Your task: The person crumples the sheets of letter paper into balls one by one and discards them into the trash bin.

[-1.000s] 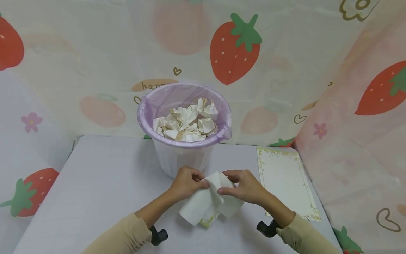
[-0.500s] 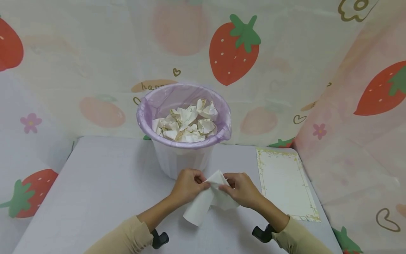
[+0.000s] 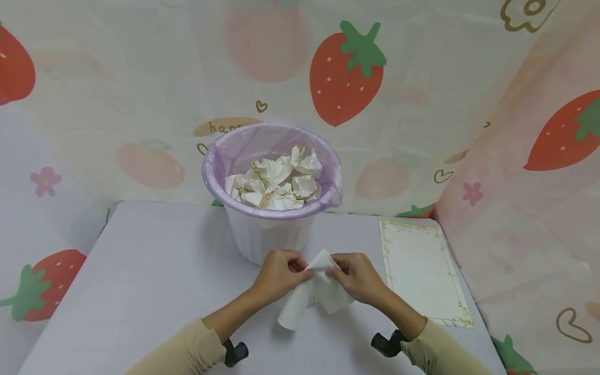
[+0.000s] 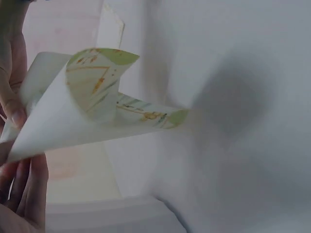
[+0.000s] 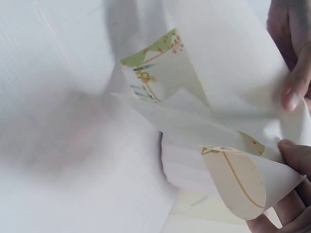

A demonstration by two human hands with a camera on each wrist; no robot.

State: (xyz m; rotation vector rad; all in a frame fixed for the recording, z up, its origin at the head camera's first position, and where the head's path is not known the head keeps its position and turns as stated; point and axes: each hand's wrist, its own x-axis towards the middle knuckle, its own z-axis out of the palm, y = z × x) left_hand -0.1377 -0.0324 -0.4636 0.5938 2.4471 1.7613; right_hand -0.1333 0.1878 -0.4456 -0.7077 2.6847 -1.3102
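A white sheet of paper [image 3: 294, 308] with a printed floral border is bent into a loose cone between my two hands, above the table. My left hand [image 3: 279, 273] pinches its upper left part between thumb and fingers. On the other side, my right hand [image 3: 358, 276] pinches the upper right part, close to the left hand. Both wrist views show the curled paper [image 4: 82, 111] with its green and orange border [image 5: 150, 65] on the inner face. A peak of the paper sticks up between the thumbs. Some fingers are hidden behind the paper.
Just behind the hands stands a white bin [image 3: 272, 237] with a purple liner [image 3: 328, 200] folded over its rim. Several crumpled papers [image 3: 276, 174] lie inside it. A flat floral-bordered sheet [image 3: 426, 271] rests on the table [image 3: 154, 281] at the right. Strawberry-print fabric [image 3: 422, 104] surrounds the table.
The paper has curled inward into a narrower cone, and its lower printed corner no longer shows in the head view. My right hand has shifted slightly left and closed in on the paper.
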